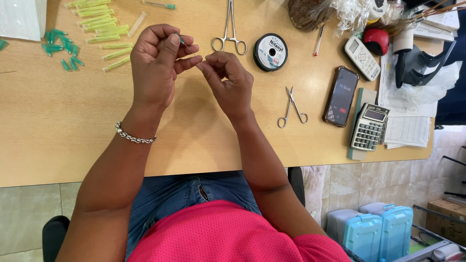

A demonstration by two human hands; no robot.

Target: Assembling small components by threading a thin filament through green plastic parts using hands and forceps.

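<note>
Left hand (pixel 156 65) pinches a green-hubbed needle (pixel 187 47) between thumb and fingers, above the counter's (pixel 73 126) middle. Right hand (pixel 228 80) has fingers closed on fine thread (pixel 200 60) right at the needle's tip, scissors (pixel 292 106) lying nearby.

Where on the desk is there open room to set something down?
Bare wood runs along the desk near edge, below the left hand and right hand, left of the small scissors. The right end is crowded: phone, calculator, papers. Green caps and yellow tubes fill the far left.
</note>
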